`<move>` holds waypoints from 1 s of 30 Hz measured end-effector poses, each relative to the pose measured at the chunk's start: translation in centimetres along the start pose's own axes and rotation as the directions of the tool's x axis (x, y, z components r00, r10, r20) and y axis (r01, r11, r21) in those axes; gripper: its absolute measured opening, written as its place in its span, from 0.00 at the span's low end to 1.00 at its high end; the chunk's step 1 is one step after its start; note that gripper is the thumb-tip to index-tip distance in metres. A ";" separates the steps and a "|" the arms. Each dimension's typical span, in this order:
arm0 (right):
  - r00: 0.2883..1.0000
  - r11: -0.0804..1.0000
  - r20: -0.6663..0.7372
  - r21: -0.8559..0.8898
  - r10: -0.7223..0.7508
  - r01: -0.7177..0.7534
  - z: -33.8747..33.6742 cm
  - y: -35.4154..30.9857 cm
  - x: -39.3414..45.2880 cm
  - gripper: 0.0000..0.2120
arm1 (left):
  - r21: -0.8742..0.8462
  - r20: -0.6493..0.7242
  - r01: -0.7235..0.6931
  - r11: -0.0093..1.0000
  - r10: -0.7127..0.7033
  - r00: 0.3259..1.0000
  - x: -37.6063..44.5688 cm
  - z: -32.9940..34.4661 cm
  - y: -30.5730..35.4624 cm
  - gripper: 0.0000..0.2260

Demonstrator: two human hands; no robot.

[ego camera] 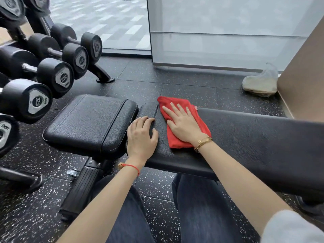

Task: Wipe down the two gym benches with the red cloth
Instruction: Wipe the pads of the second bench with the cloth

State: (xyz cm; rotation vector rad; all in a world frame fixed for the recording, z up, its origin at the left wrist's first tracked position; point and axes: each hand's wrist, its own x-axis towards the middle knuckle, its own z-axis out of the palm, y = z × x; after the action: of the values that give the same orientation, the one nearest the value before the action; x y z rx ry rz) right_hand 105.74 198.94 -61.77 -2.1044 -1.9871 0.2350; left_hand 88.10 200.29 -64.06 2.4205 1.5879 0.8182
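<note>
1. Red cloth [182, 120] lies folded on the long black pad of the gym bench [254, 137], near the end that meets the seat pad [89, 121].
2. Right hand [182, 123] presses flat on the cloth, fingers straight and spread, gripping nothing.
3. Left hand [142, 137] rests on the long pad's end just beside the cloth, fingers loosely bent over the edge, holding nothing.
4. Dumbbells [43, 81] sit racked to the left; a plastic bag [261, 83] lies on the floor by the wall.
</note>
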 end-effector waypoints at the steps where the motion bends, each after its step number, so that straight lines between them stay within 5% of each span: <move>1: 0.998 0.999 -0.014 0.002 -0.054 0.054 0.2 -0.3 -1.4 0.27 | 0.001 0.002 0.001 1.000 -0.001 1.000 0.0 0.1 -0.1 0.18; 5: 0.976 0.976 -0.023 -0.003 -0.217 0.217 0.5 0.6 -5.8 0.27 | -0.006 -0.001 -0.002 1.000 0.002 1.000 0.0 0.0 -0.2 0.19; 15: 0.999 0.999 -0.006 0.022 -0.039 0.039 0.6 -0.3 0.9 0.26 | -0.252 -0.065 0.040 0.967 -0.058 0.996 0.2 -1.7 -1.1 0.20; 19: 0.989 0.989 0.020 0.040 -0.145 0.144 1.6 -4.5 2.2 0.26 | -0.049 -0.204 0.078 0.996 -0.087 0.975 0.6 -4.0 -6.3 0.18; 24: 0.945 0.947 0.066 0.023 -0.321 0.320 3.3 -9.0 3.6 0.26 | 0.126 -0.144 0.256 0.959 -0.237 0.961 1.1 -5.4 -12.5 0.18; 30: 0.967 0.976 0.129 0.022 -0.218 0.217 2.7 -10.2 7.6 0.26 | 0.112 -0.155 0.283 0.953 -0.265 0.952 1.1 -5.1 -12.6 0.20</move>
State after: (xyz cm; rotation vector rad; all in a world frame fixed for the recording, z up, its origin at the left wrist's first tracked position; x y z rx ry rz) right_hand 95.65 207.23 -61.18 -1.8889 -2.2678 0.3468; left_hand 75.64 205.85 -64.35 2.1924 2.0355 0.8687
